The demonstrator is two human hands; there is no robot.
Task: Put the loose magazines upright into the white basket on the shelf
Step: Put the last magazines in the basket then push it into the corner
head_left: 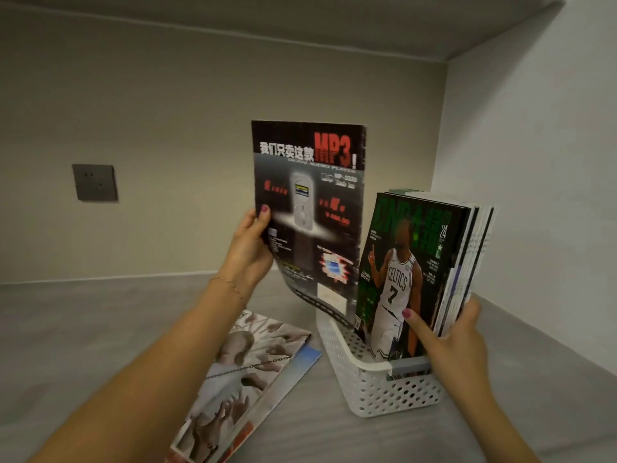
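Left hand grips the MP3 magazine, right hand clasps the stack; a loosened grip could tip the basket.

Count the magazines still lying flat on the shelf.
2: the chained-hands magazine lies left of the white basket, and a blue-edged magazine sits underneath it. More could be hidden beneath.
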